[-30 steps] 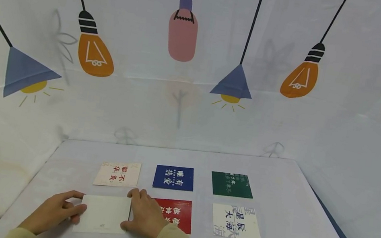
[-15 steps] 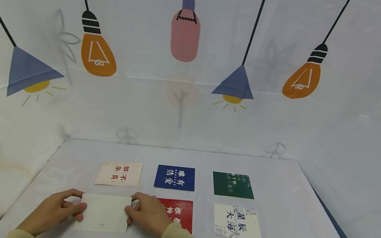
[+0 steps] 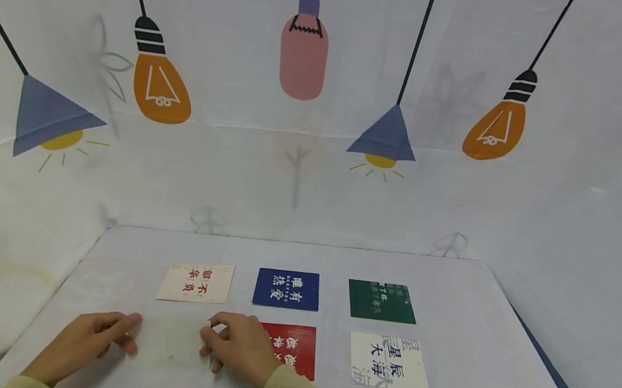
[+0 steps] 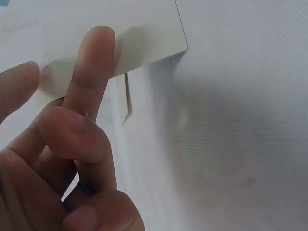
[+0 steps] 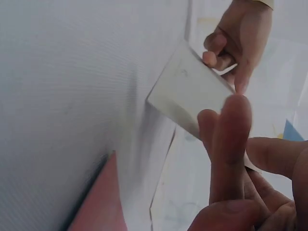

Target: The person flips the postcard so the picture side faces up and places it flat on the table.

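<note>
A pale card (image 3: 173, 342), blank except for a small faint mark, spans the gap between my two hands. My left hand (image 3: 87, 341) holds its left edge, thumb and fingertips close together there. On the opposite edge, my right hand (image 3: 242, 347) pinches the card between thumb and fingers. In the left wrist view a finger (image 4: 94, 57) lies across the card (image 4: 144, 38). In the right wrist view the card (image 5: 185, 86) is tilted, raised off the table at least in part. A red card (image 3: 295, 347) lies partly behind my right hand.
Behind my hands lie a cream card with red characters (image 3: 196, 282), a blue card (image 3: 287, 289) and a green card (image 3: 382, 301). To the right is a white card with dark characters (image 3: 390, 363). All rest on the white table (image 3: 480, 350), before a lamp-patterned cloth backdrop (image 3: 312, 187).
The pale card now looks fainter and its tilt has changed. My right fingers have curled from a spread pose onto its edge. My left fingertips have shifted along the other edge.
</note>
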`<state>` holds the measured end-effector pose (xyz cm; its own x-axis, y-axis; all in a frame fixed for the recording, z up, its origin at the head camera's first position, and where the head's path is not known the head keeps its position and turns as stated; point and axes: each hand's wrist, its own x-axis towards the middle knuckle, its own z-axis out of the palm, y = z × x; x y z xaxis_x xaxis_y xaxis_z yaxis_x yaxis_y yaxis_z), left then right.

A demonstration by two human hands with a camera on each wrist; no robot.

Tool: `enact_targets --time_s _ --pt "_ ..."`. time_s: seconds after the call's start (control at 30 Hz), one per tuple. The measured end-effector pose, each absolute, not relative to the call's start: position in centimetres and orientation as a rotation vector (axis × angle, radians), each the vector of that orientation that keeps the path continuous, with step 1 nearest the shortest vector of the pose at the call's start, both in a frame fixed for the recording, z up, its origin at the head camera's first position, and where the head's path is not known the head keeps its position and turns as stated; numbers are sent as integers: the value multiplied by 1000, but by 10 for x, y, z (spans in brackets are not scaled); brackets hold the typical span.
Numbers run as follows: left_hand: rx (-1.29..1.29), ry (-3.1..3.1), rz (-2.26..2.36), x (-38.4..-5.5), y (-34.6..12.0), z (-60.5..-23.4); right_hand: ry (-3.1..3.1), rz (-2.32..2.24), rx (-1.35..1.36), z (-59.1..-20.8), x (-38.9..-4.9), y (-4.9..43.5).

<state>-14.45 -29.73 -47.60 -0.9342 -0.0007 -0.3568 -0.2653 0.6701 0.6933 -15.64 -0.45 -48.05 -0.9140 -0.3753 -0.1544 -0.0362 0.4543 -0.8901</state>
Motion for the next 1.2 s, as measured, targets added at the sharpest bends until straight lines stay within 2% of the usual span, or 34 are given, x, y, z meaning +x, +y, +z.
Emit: enact_targets --time_s 0.23,0.47,0.87,1.2 --pt "-244 2575 1107 -141 -297 -469 2367 -1466 -356 -472 -155 -3" --pt "-164 2623 1045 -135 -301 -464 2430 -1411 -400 -469 -152 -1" --pt "78 2632 952 -125 -317 -469 2624 -1060 -606 -468 -143 -1" --pt "70 2574 992 -126 -314 -480 2725 -846 -792 -473 -142 -5"
